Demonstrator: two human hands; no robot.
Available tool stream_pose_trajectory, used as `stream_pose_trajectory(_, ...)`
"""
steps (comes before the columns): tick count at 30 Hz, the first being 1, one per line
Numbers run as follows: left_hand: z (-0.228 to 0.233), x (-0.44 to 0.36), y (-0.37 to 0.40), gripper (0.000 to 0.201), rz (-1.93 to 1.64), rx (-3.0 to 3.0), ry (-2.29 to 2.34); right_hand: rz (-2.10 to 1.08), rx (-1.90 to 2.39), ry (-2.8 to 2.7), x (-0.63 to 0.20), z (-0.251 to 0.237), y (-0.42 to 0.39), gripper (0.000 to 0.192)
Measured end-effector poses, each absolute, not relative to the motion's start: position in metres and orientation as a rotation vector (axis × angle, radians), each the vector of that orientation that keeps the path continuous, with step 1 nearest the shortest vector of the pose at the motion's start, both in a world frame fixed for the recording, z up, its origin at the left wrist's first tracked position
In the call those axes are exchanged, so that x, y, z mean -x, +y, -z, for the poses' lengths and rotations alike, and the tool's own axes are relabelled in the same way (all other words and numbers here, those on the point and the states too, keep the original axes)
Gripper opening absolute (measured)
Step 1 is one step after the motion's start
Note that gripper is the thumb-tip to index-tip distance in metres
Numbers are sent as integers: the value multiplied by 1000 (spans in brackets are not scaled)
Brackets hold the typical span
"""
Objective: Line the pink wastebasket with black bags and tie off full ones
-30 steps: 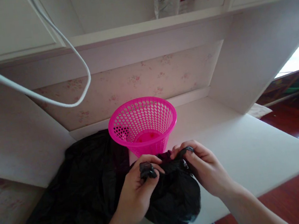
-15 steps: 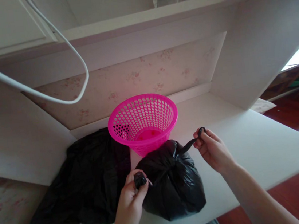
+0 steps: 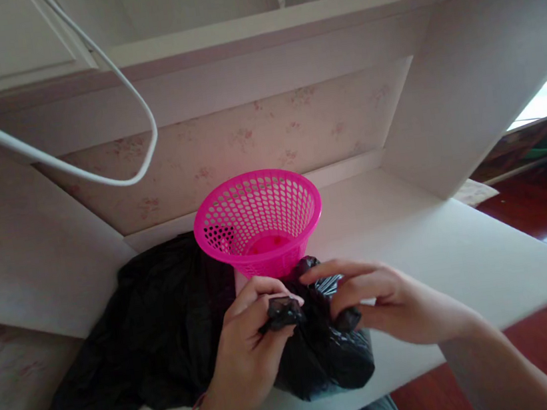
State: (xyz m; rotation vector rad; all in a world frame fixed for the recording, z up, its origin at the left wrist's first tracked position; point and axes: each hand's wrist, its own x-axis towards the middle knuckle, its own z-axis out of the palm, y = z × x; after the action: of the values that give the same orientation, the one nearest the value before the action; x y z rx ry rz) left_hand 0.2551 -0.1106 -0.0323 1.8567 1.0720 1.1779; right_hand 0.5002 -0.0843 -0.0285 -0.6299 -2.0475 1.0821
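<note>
A bulging black plastic bag [image 3: 347,360] rests on the white tabletop, its top gathered and twisted. My left hand [image 3: 251,342] is closed on one gathered end of the bag, which pokes out between thumb and fingers. At the bag's top right, my right hand [image 3: 386,297] is closed around the other end, with the index finger reaching over the gathered top. Just behind the bag stands a pink perforated plastic basket [image 3: 264,253], tilted toward me, with its inside showing. My hands cover much of the knot area.
A flat black bag or sheet [image 3: 155,341] is spread at the left. A white cable [image 3: 147,127] loops down at upper left. Behind rises a floral wall panel [image 3: 245,141] under a shelf [image 3: 251,32]. The white tabletop [image 3: 425,245] ends above a red-brown floor [image 3: 540,358].
My hands have come together over the bag's top; before, they were apart, pulling the two ends outward. The right hand moved left and down. The basket stays in place.
</note>
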Motion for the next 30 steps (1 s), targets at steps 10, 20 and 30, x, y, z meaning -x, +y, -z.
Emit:
stream_pose_trajectory(10, 58, -271, -112, 21, -1234, -1494, 1042, -1046, 911, -2020, -490, 16, -86, 20)
stream_pose_trajectory(20, 103, -259, -122, 31, -1166, -1325, 1116, -872, 1130, -1120, -550, -12, -78, 35)
stream_pose_trajectory(30, 142, -258, -133, 50, -1055, -1095, 1228, -495, 1283, -1033, -615, -32, -23, 19)
